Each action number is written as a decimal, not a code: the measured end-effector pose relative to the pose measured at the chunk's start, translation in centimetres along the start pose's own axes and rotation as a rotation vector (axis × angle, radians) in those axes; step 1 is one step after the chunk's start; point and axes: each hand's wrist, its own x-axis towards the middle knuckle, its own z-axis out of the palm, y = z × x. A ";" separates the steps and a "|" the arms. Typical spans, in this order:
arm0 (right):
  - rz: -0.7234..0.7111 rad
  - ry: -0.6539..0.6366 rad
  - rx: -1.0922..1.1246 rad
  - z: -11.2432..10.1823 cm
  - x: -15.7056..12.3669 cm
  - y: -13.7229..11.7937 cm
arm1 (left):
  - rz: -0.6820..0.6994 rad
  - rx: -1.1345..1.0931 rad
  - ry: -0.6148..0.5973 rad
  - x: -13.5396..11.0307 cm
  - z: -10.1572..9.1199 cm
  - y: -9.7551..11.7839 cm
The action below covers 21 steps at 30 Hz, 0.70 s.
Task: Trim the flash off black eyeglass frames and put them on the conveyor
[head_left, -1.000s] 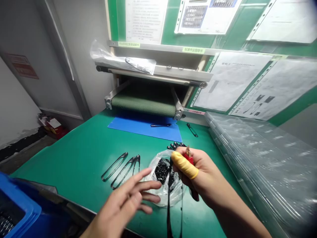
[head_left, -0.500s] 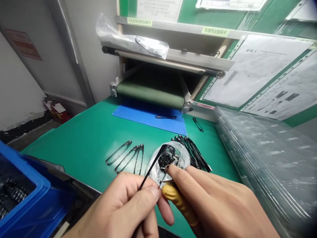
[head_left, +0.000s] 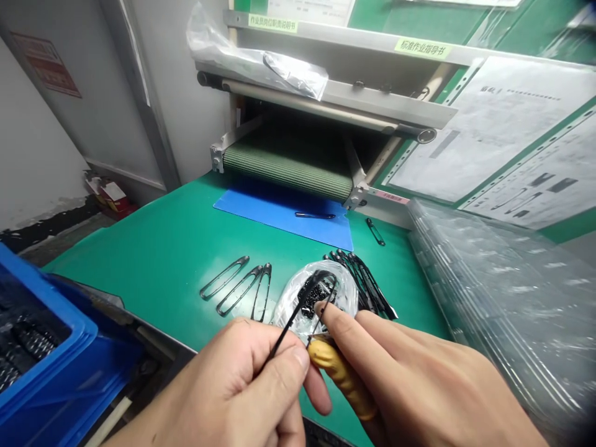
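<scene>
My left hand point(head_left: 242, 391) pinches the near end of a long black wire clip point(head_left: 305, 298), which points away over a clear plastic bag of small black parts point(head_left: 291, 307). My right hand point(head_left: 410, 379) is beside it, thumb in a yellow finger cot point(head_left: 342, 379), forefinger tip touching the clip's far loop. A small tool seems tucked under the thumb but is mostly hidden. Three finished-looking black clips point(head_left: 239, 287) lie on the green table point(head_left: 162, 248) to the left. A bundle of black clips point(head_left: 365, 285) lies right of the bag.
A blue mat point(head_left: 261, 211) with one clip point(head_left: 315, 215) lies before a small green conveyor belt point(head_left: 288, 171). Another clip point(head_left: 375, 231) lies beside the mat. Stacked clear plastic trays point(head_left: 503, 298) fill the right. A blue bin point(head_left: 41, 347) of black parts sits at the near left.
A second ago my left hand was open and my right hand held the clip and a red tool. Both hands have since closed in on the clip near my body.
</scene>
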 end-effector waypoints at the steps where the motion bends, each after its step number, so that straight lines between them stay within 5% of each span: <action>1: 0.006 -0.006 -0.010 0.0 -0.1 0.0 | 0.041 0.015 0.000 0.1 0.1 -0.3; 9: -0.021 -0.091 0.063 0.1 -0.1 0.2 | 0.130 0.143 0.145 -0.5 0.4 0.6; 15: 0.105 -0.180 0.197 0.6 -0.4 -0.3 | 0.111 0.176 0.093 -0.6 0.7 0.0; 18: 0.221 -0.090 0.284 1.2 -1.4 0.9 | 0.272 0.383 0.185 0.5 -2.3 -1.2; 21: 0.423 -0.060 0.359 2.6 -2.7 3.9 | 0.651 0.861 0.431 3.1 -9.0 -1.9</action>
